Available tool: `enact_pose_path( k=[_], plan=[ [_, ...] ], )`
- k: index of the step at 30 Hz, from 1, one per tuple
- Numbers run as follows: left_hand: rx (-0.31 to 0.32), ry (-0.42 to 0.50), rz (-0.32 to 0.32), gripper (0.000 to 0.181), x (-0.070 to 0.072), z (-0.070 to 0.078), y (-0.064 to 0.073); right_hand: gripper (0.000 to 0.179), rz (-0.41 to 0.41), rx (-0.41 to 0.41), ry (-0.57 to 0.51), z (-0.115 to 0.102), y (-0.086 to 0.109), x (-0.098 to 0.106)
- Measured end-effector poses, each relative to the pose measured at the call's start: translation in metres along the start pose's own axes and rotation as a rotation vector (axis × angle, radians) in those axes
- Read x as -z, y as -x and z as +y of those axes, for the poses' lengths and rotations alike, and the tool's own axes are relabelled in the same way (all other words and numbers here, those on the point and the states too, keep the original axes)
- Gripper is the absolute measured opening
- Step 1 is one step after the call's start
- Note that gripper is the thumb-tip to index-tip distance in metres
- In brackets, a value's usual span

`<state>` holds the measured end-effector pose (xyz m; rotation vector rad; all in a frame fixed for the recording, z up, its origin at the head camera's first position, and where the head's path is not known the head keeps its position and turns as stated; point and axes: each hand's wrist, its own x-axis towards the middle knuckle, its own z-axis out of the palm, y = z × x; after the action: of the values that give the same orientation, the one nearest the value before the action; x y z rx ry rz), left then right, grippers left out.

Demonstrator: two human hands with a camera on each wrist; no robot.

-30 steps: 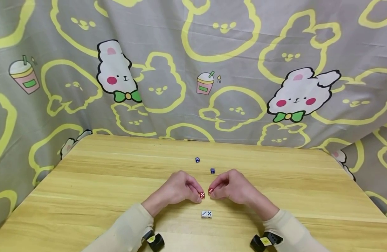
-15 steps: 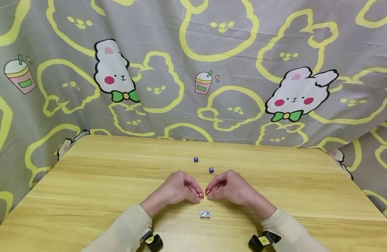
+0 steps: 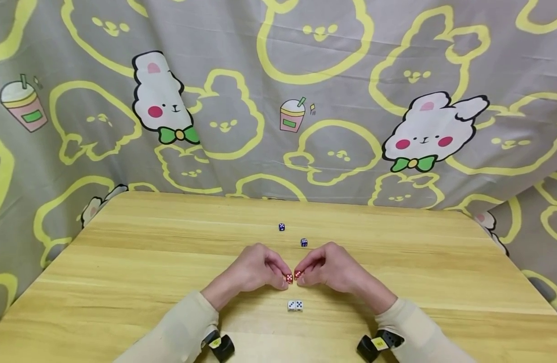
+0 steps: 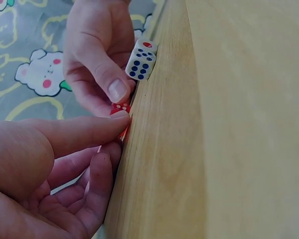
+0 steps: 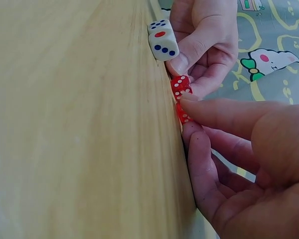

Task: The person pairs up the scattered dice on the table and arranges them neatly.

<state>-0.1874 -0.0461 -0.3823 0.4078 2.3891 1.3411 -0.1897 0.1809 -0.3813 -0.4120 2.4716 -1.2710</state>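
My left hand (image 3: 258, 268) pinches a red die (image 3: 289, 279) between thumb and fingertips, low at the table. Facing it, my right hand (image 3: 329, 269) pinches a second red die (image 3: 298, 275) the same way. Only a narrow gap parts the two red dice in the head view. Nearer to me, two white dice (image 3: 295, 305) sit side by side on the wood. In the right wrist view a red die (image 5: 181, 84) shows white pips at the fingertips, and the thumbs cover part of both red dice.
Beyond the hands lie two blue dice, one farther back (image 3: 282, 227) and one closer (image 3: 304, 242), set apart from each other. The wooden table (image 3: 146, 242) ends at a grey curtain (image 3: 242, 40) with yellow outlines and rabbit prints.
My right hand has moved its red die left, closing most of the gap to the left one. The left hand stays nearly still; the white and blue dice keep their places.
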Motion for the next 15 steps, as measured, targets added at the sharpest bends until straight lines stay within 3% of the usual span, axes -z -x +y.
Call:
enact_pose_path(
  k=[15],
  plan=[
    [-0.017,-0.004,-0.002,0.018,-0.0002,0.0002,-0.0002,0.017,-0.029,0.011,-0.007,-0.0009,0.0002,0.0001]
  ],
)
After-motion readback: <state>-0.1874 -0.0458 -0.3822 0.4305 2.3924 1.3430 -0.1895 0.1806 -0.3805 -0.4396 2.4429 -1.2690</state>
